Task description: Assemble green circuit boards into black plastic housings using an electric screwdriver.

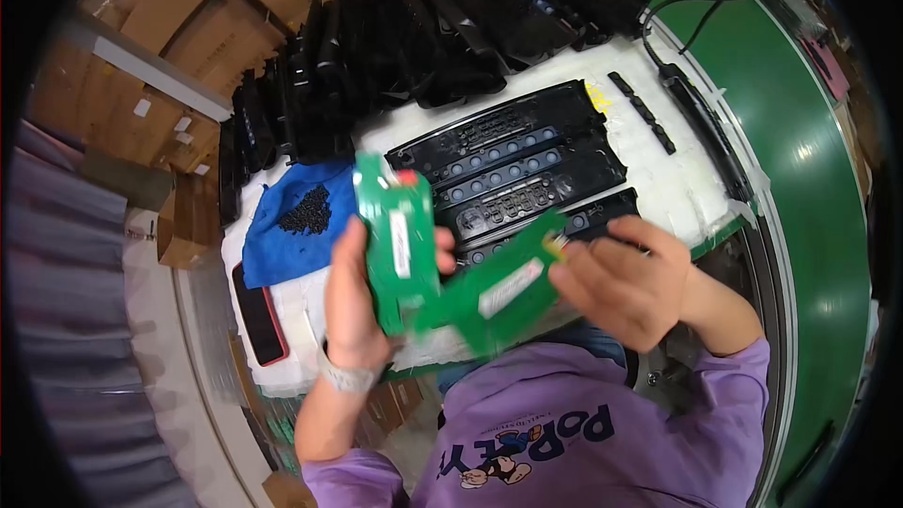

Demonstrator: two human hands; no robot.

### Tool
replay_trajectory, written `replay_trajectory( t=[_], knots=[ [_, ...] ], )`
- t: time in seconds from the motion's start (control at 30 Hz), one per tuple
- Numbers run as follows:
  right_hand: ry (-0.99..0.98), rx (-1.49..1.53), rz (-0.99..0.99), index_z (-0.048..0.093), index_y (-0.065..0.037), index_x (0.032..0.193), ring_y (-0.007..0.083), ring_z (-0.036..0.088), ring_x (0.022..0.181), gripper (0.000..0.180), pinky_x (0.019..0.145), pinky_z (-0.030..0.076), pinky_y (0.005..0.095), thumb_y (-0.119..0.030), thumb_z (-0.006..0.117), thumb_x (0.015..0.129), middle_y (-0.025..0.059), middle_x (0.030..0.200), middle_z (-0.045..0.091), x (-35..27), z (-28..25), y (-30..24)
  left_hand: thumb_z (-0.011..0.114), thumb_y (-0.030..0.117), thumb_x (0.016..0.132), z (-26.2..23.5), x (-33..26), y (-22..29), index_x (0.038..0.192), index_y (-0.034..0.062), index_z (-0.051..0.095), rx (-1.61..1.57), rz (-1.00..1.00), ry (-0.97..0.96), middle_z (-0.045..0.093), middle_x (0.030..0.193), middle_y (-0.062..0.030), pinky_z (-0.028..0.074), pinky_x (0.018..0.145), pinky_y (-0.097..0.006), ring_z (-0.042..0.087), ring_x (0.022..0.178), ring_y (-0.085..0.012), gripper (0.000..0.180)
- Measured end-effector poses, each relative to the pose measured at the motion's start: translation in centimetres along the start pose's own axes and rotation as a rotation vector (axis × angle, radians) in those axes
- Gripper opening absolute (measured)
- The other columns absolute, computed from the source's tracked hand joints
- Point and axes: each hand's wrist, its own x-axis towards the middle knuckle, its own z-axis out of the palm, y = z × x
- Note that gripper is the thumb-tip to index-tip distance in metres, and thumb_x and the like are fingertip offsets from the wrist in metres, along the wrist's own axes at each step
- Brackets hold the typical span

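My left hand (350,315) is closed around the edges of a green circuit board (378,216), which stands tilted over the near side of the white work surface. That board carries a white label and a red part near its top. In my right hand (625,282) is a second green circuit board (470,315), pinched by its upper right end and blurred by motion. It also has a white label, and its left end overlaps the lower part of the first board. Behind both boards lie black plastic panels (499,122) with rows of round, bluish-grey buttons.
Many black plastic housings (404,33) stand packed along the back. At left, a blue cloth (273,254) holds a heap of small black parts (306,212), beside a red-edged phone (256,320). A black strip (641,113) and a corded black tool (701,127) lie at right.
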Motion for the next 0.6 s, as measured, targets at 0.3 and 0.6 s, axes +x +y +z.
replay_trajectory(
  t=[0.3, 0.6],
  knots=[
    [-0.270, 0.100, 0.130, 0.052, -0.003, 0.058, 0.0163, 0.051, 0.073, 0.010, 0.055, 0.038, 0.0267, -0.011, 0.058, 0.055, 0.0048, 0.074, 0.051, -0.3, 5.5, 4.9, 0.030, 0.034, 0.094, -1.2, 7.8, 1.1, 0.123, -0.0016, 0.042, 0.080, 0.215, 0.161, 0.058, 0.109, -0.0213, 0.052, 0.071, -0.028, 0.062, 0.089, -0.0236, 0.048],
    [-0.338, 0.123, 0.103, 0.059, 0.003, 0.069, 0.0168, 0.049, 0.071, 0.027, 0.049, 0.036, 0.0275, -0.015, 0.056, 0.049, 0.0083, 0.081, 0.057, -0.8, 5.5, 5.8, 0.028, 0.033, 0.095, -2.8, 7.9, -0.2, 0.117, -0.0069, 0.044, 0.059, 0.184, 0.151, 0.059, 0.101, -0.0260, 0.051, 0.078, -0.035, 0.063, 0.086, -0.0305, 0.049]
  ],
)
